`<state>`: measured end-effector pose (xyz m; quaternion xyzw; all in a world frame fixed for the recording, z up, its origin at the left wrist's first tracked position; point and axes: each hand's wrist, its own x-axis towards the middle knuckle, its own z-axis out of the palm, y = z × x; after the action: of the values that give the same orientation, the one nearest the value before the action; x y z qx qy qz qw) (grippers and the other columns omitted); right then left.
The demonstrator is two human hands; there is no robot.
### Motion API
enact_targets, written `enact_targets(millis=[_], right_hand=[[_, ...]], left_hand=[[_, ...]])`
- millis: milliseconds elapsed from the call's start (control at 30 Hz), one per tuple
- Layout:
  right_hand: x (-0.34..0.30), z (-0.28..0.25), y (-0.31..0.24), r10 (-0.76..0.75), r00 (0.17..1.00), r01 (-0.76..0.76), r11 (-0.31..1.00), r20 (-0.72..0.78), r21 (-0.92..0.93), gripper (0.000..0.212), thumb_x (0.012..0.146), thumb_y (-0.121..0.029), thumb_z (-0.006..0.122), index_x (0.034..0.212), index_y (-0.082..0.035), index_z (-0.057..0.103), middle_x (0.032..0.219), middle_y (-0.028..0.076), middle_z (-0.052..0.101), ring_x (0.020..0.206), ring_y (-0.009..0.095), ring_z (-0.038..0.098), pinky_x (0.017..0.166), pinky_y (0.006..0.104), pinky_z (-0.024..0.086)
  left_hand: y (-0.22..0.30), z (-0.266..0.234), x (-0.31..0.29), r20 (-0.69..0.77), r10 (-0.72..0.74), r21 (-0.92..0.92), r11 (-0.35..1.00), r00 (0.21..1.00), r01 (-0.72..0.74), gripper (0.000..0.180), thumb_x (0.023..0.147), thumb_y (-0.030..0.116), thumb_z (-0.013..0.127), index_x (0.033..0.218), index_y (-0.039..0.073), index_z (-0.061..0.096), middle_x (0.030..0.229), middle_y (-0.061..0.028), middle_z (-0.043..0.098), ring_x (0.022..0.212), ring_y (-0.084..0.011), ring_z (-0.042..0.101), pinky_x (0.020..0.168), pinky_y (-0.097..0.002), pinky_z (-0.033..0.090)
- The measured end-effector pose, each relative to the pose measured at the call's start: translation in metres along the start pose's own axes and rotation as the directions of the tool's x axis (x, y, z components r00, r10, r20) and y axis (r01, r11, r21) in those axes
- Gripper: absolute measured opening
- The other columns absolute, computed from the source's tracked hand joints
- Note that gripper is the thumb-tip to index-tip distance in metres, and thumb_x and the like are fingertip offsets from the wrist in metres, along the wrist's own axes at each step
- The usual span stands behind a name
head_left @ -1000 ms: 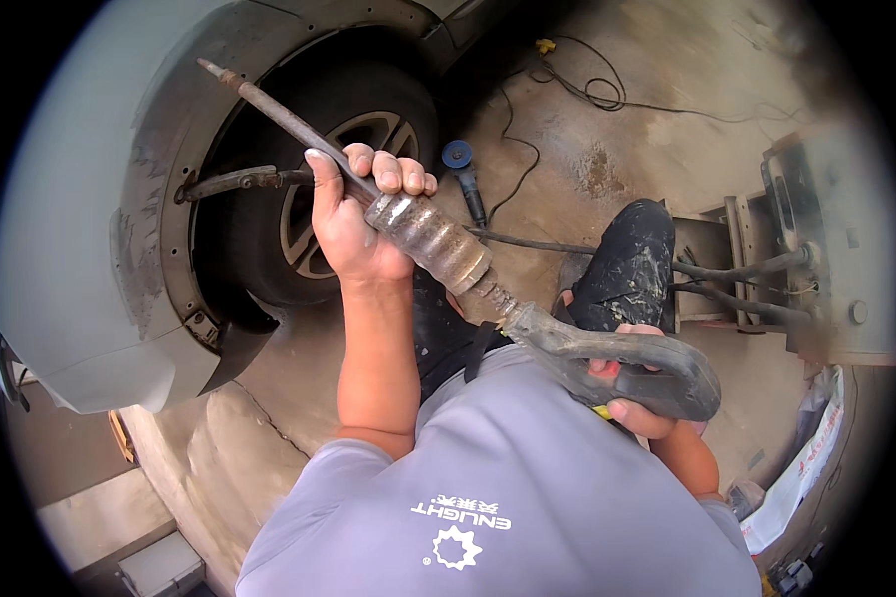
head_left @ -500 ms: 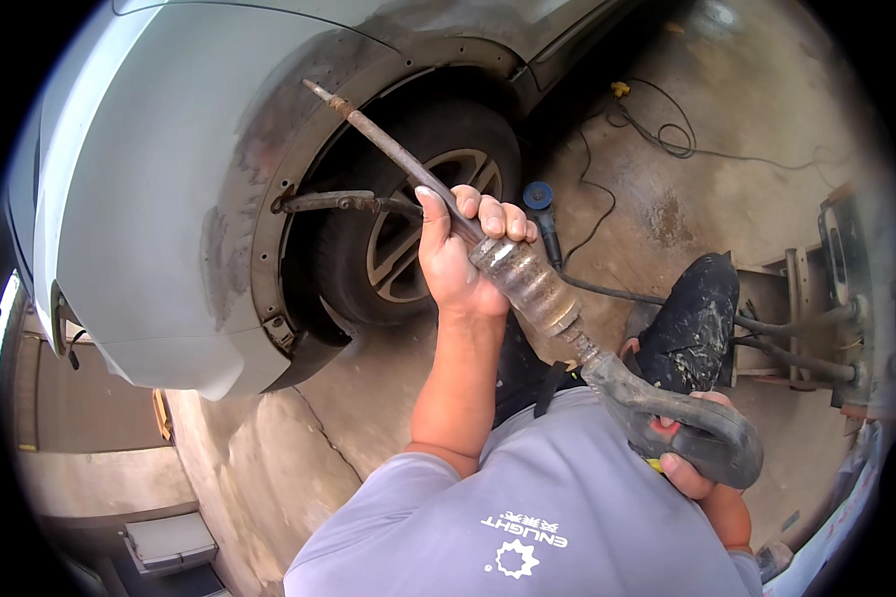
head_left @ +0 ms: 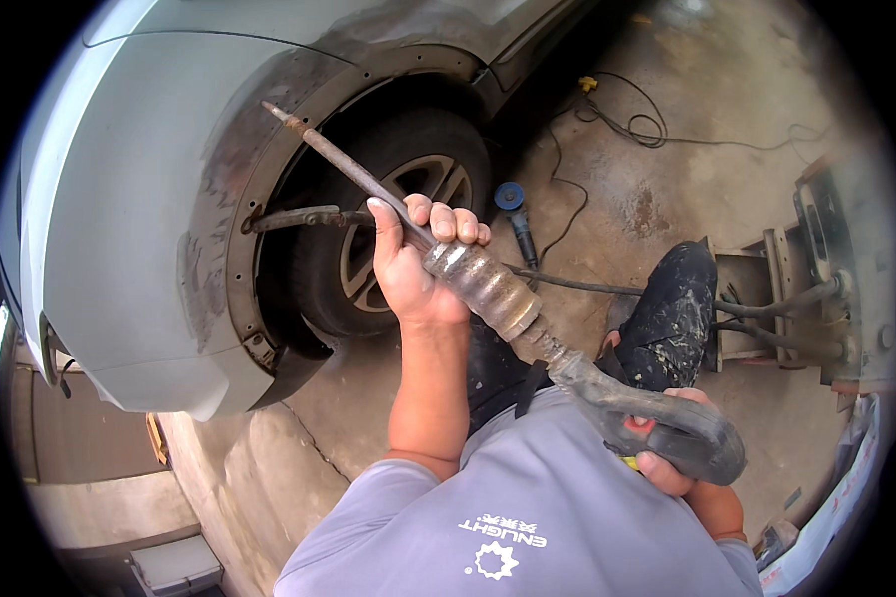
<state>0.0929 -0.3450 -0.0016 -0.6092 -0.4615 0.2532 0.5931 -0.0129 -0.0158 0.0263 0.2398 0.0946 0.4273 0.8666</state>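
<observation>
One long metal pulling tool runs diagonally across the view, from its thin rod tip near the wheel arch down to a looped grey handle by the person's chest. The left hand is wrapped tight around the tool's thick cylindrical weight, fingers curled over the top and thumb pointing up along the rod. The right hand is closed around the handle loop, its fingers showing beneath the grey grip. Both hands are clamped on this one tool, which is held in the air, its tip pointing toward the bare, rusty edge of the wheel arch.

One car with a pale grey fender fills the upper left, and one wheel with a spoked rim sits in the arch. One short dark bar sticks out from the arch edge, just beside the rod. On the concrete floor lies one angle grinder with a blue disc, near the wheel, and black cables trail away from it. One knee in dark spattered trousers shows below the tool. A metal frame with hoses stands at the right edge.
</observation>
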Motion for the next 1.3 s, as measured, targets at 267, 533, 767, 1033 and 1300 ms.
enact_targets(millis=[267,533,767,1033,1300], right_hand=[[0.013,-0.002,-0.002,-0.101,0.994,0.099,0.993,0.035,0.068,0.032,0.076,-0.019,0.076,0.102,0.0,0.073,0.104,0.012,0.071,0.096,0.03,0.069,0.079,0.0397,0.059],[0.01,-0.003,0.014,-0.053,0.997,0.044,0.99,0.058,0.136,0.038,0.073,-0.016,0.077,0.104,0.004,0.07,0.103,0.016,0.071,0.09,0.029,0.07,0.079,0.0357,0.057],[0.011,0.011,0.027,0.04,0.999,-0.039,0.939,0.003,0.341,0.037,0.074,-0.014,0.076,0.106,0.002,0.069,0.101,0.014,0.072,0.09,0.025,0.071,0.08,0.0348,0.057],[0.022,0.003,0.022,-0.036,0.996,0.028,0.995,0.076,0.095,0.031,0.07,-0.018,0.078,0.095,0.0,0.072,0.096,0.013,0.073,0.086,0.027,0.072,0.079,0.0353,0.058],[0.016,0.012,0.024,0.043,0.999,-0.038,0.966,-0.015,0.256,0.036,0.071,-0.013,0.077,0.103,0.002,0.07,0.098,0.015,0.073,0.087,0.026,0.072,0.08,0.0352,0.058]], left_hand=[[0.004,0.002,0.001,-0.045,-0.011,0.045,0.999,0.999,0.013,0.054,0.109,0.058,0.037,0.088,0.011,0.052,0.07,-0.0046,0.053,0.069,-0.0271,0.053,0.068,-0.0428,0.047],[0.031,0.002,0.02,-0.073,0.006,0.125,0.992,0.997,0.003,0.061,0.106,0.065,0.037,0.094,0.007,0.053,0.07,-0.005,0.052,0.071,-0.0261,0.054,0.07,-0.0425,0.048],[0.004,-0.001,-0.012,-0.072,0.0,0.108,0.994,0.997,0.008,0.052,0.11,0.056,0.036,0.084,0.013,0.049,0.065,-0.0045,0.054,0.066,-0.0262,0.055,0.067,-0.0414,0.047],[-0.006,-0.04,-0.001,0.477,0.028,-0.427,0.881,0.879,0.203,0.047,0.112,0.048,0.039,0.082,0.013,0.047,0.058,0.0007,0.057,0.057,-0.0181,0.056,0.061,-0.0361,0.051],[0.004,-0.04,0.0,0.14,-0.039,-0.039,0.998,0.989,0.045,0.05,0.111,0.054,0.036,0.084,0.013,0.047,0.062,-0.0023,0.052,0.061,-0.0236,0.054,0.062,-0.0396,0.049]])
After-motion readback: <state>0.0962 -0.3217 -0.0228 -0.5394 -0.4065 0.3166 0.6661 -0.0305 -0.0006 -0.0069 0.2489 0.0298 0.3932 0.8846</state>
